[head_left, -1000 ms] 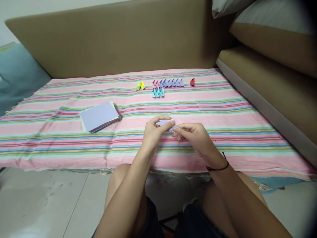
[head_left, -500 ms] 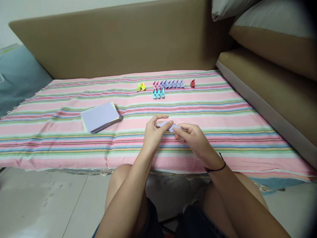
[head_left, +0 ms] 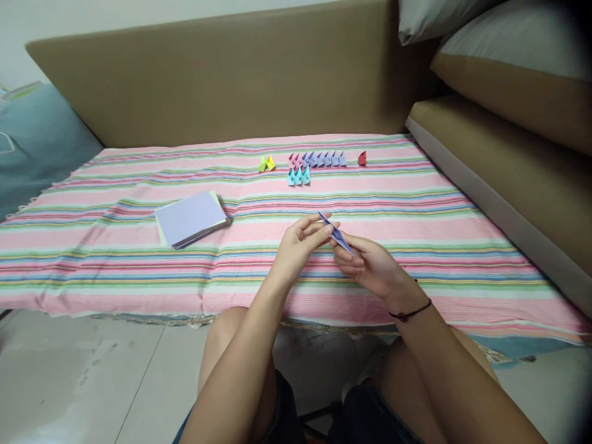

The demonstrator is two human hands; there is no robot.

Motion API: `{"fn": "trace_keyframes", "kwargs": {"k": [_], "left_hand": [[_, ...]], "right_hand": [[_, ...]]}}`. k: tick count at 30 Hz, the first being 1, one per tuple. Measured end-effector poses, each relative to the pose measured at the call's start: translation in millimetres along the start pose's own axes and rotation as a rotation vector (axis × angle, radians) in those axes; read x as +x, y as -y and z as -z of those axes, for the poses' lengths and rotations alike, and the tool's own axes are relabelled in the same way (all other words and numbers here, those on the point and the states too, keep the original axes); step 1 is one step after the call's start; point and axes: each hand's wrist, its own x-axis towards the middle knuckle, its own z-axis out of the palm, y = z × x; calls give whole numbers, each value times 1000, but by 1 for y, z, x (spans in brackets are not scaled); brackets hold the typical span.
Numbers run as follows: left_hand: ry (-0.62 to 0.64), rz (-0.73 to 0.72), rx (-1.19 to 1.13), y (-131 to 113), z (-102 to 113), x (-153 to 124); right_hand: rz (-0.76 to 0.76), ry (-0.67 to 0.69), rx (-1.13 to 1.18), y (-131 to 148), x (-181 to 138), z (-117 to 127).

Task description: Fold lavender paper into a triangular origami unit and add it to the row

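A folded piece of purple paper [head_left: 341, 239] is held edge-on above the striped cloth, slanting down to the right. My left hand [head_left: 305, 242] pinches it near its upper end, thumb on the near side. From the lower right, my right hand [head_left: 367, 262] grips the same paper, its fingers partly behind it. Beyond the hands lie small folded paper pieces: a row of pink pieces [head_left: 295, 161] and purple pieces [head_left: 326, 159], light-blue pieces [head_left: 298, 176] in front, yellow-green pieces [head_left: 267, 163] to the left and a red piece [head_left: 362, 158] to the right.
A stack of coloured paper sheets [head_left: 192, 217], purple on top, lies left of my hands on the striped cloth [head_left: 115, 259]. A brown backrest [head_left: 222, 80] rises behind. Brown and grey cushions [head_left: 499, 142] are piled at the right, and a blue-grey pillow [head_left: 41, 142] is at the left.
The purple paper has been turned from lying fairly flat to edge-on and steeply slanted. Both hands have shifted slightly right, and the right hand has rolled more palm-up.
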Motion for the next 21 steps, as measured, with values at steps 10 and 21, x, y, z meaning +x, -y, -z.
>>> {"fn": "trace_keyframes", "kwargs": {"k": [10, 21], "left_hand": [[-168, 47, 112, 3, 7, 3], [-215, 71, 111, 5, 7, 3]], "right_hand": [[156, -154, -318, -4, 1, 0], [196, -328, -348, 2, 2, 9]]}}
